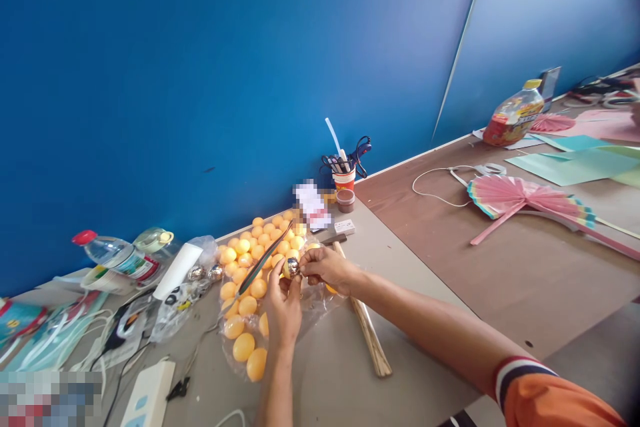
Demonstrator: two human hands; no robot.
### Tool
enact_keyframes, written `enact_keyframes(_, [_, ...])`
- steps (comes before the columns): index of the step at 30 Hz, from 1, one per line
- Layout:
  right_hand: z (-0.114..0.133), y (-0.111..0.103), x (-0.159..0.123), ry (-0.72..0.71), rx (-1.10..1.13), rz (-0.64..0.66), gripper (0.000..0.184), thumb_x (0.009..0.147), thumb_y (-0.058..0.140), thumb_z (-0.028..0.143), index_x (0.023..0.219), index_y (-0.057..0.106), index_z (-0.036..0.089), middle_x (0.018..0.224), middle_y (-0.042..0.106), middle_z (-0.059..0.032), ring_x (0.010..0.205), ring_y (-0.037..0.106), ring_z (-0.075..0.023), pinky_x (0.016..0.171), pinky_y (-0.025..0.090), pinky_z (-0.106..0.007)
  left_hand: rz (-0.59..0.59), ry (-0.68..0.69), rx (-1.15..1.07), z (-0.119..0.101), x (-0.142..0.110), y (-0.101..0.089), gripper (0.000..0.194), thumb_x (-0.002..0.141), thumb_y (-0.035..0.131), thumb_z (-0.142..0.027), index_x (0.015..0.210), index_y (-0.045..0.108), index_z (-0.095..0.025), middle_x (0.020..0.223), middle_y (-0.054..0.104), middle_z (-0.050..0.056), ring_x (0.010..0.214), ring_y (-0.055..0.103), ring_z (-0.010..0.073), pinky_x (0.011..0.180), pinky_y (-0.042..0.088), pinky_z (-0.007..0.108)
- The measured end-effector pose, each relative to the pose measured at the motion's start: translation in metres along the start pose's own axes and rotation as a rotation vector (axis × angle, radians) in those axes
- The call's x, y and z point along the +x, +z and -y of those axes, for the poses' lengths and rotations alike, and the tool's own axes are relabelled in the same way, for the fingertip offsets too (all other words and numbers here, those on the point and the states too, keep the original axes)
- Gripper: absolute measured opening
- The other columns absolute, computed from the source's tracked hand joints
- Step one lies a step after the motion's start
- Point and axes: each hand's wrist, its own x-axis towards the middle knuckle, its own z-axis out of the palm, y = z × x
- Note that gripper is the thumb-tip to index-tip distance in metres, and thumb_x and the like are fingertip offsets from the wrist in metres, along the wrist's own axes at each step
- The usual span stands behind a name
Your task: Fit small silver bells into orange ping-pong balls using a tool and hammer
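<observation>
A small shiny silver ball sits between my two hands, above a clear plastic bag of orange-yellow plastic balls. My left hand holds it between thumb and fingers from the left and below. From the right, my right hand pinches at its side, the fingertips partly hidden. A long dark, slim tool lies slantwise across the bagged balls. Beneath my right forearm rests a hammer with a wooden handle. Two more silver balls lie left of the bag.
Bottles, cables and a white power strip crowd the left side. By the blue wall stand a cup of tools and a small lidded tub. A pink paper fan, coloured paper and a drink bottle lie right.
</observation>
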Motion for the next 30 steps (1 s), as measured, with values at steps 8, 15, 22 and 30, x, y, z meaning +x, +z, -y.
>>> enact_keyframes(8, [0.0004, -0.0027, 0.0006, -0.032, -0.050, 0.034, 0.007, 0.062, 0.069, 0.011, 0.062, 0.065, 0.016, 0.053, 0.058, 0.0046, 0.047, 0.046, -0.0070, 0.050, 0.032, -0.022, 0.004, -0.023, -0.039, -0.0050, -0.0001, 0.0010, 0.060, 0.087, 0.067, -0.053, 0.137, 0.056, -0.020, 0.113, 0.076, 0.014, 0.101, 0.073, 0.0267, 0.087, 0.056, 0.038])
enact_keyframes(15, [-0.0012, -0.0010, 0.0022, -0.021, -0.143, -0.022, 0.013, 0.064, 0.064, 0.005, 0.060, 0.062, 0.018, 0.047, 0.053, 0.0063, 0.046, 0.044, -0.0077, 0.048, 0.029, -0.022, -0.004, 0.008, 0.037, -0.0015, -0.0002, -0.0004, 0.055, 0.088, 0.066, -0.050, 0.135, 0.059, -0.021, 0.118, 0.073, 0.014, 0.100, 0.072, 0.0262, 0.085, 0.057, 0.038])
enact_keyframes(22, [0.0014, 0.0014, -0.0009, -0.014, -0.122, -0.075, 0.016, 0.062, 0.060, 0.002, 0.060, 0.059, 0.018, 0.046, 0.052, 0.0071, 0.044, 0.044, -0.0075, 0.047, 0.030, -0.021, -0.023, 0.020, 0.063, -0.0026, -0.0018, 0.0011, 0.057, 0.086, 0.069, -0.049, 0.134, 0.061, -0.021, 0.108, 0.074, 0.013, 0.094, 0.072, 0.0269, 0.080, 0.059, 0.038])
enact_keyframes(30, [-0.0017, 0.0007, 0.0015, 0.049, -0.011, -0.064, 0.020, 0.062, 0.067, 0.003, 0.072, 0.059, 0.018, 0.056, 0.061, 0.0052, 0.050, 0.055, -0.0089, 0.052, 0.043, -0.021, -0.029, 0.024, 0.080, -0.0023, -0.0016, 0.0012, 0.055, 0.086, 0.069, -0.049, 0.133, 0.062, -0.021, 0.114, 0.073, 0.014, 0.100, 0.072, 0.0280, 0.086, 0.058, 0.040])
